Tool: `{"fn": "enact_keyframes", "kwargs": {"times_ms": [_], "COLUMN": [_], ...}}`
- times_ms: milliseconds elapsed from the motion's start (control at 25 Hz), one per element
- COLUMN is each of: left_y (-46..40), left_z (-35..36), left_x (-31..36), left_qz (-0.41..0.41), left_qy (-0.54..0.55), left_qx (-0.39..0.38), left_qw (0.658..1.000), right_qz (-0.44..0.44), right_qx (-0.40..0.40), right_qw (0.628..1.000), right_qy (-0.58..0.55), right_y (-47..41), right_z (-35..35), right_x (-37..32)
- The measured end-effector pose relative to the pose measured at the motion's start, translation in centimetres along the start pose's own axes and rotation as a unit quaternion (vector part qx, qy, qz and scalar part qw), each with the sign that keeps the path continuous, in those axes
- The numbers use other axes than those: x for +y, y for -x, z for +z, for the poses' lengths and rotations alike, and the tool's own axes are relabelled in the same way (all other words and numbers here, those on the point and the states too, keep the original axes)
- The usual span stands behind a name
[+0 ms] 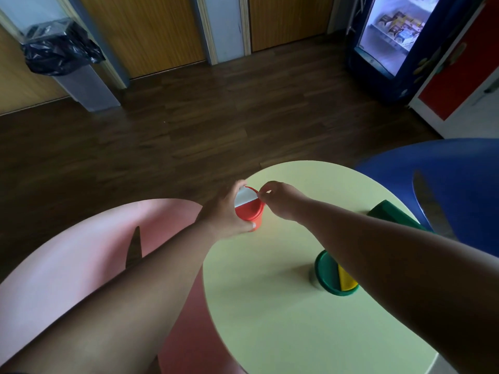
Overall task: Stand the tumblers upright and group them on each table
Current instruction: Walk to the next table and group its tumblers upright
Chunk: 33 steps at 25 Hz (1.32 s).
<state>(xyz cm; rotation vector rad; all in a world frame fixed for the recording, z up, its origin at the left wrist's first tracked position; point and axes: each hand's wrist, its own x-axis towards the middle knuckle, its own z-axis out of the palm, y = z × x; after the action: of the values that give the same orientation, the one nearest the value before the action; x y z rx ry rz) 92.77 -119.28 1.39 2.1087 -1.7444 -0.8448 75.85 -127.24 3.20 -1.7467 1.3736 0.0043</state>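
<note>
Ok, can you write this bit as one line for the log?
left hand grips red cup upright | right hand pinches its rim | green cup upright nearby | both on yellow table

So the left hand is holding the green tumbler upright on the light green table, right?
Not quite. In the head view the left hand is holding the red tumbler, upright on the light green table; the green tumbler stands apart, nearer the person, untouched.

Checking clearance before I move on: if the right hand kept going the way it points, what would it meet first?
The right hand points left at the red tumbler, fingertips pinching at its rim. The left hand grips that tumbler's far side, so it comes next. Exact depth is unclear.
</note>
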Motion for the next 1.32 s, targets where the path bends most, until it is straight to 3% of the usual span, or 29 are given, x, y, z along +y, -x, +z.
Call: {"fn": "enact_keyframes", "kwargs": {"times_ms": [320,720,960,1160,1320], "left_y": [1.0,1.4,1.3,-0.2,-1.5], "left_z": [3.8,5.5,5.1,3.3,4.6], "left_x": [7.5,11.3,11.3,13.3,18.0], "left_qz": [0.086,0.057,0.041,0.045,0.103], "left_qy": [-0.062,-0.120,-0.124,-0.135,-0.214], "left_qx": [-0.109,-0.177,-0.213,-0.200,-0.154], "left_qw": [0.988,0.975,0.968,0.970,0.959], "right_qz": [0.001,-0.004,-0.009,-0.021,0.040], "right_qx": [-0.024,-0.065,-0.067,0.028,0.121], "right_qw": [0.998,0.990,0.993,0.995,0.989], "right_qy": [0.062,0.124,0.092,0.091,0.081], "right_y": [4.9,6.5,6.8,9.1,10.4], "right_z": [-4.8,-5.7,-6.2,-10.2,-13.7], "right_x": [7.5,11.2,12.1,16.5,22.3]}}
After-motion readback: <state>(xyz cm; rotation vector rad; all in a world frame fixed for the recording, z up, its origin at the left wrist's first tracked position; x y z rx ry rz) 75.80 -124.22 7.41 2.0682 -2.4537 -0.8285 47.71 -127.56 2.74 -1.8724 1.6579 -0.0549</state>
